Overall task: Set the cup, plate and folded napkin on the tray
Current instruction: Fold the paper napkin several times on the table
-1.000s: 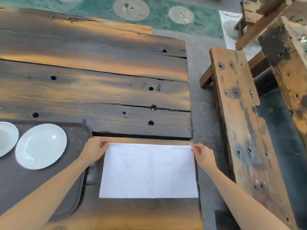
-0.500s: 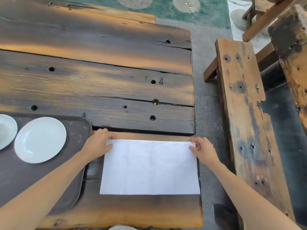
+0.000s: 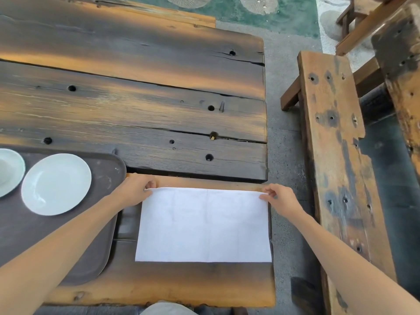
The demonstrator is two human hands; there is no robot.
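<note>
A white napkin [image 3: 204, 225] lies flat on the near right part of the wooden desk [image 3: 136, 92], spread as a wide rectangle with faint crease lines across it. Its far edge is slightly lifted at both corners.

The left hand [image 3: 134, 189] pinches the far left corner of the napkin between thumb and fingers. The right hand [image 3: 280, 197] pinches the far right corner in the same manner. The two hands are well apart, one at each end of the far edge, and both forearms reach in from the near side.

A dark brown tray [image 3: 91, 246] sits on the desk to the left of the napkin, its right rim just beside the napkin's left edge. The left forearm passes over the tray's near right corner. A white plate [image 3: 56, 184] rests on the tray, in its far part. A second white dish [image 3: 9, 171] lies to the left of the plate, cut off by the picture edge; whether it is the cup cannot be told.

A worn wooden bench [image 3: 336, 155] stands on the floor to the right of the desk, apart from it.
</note>
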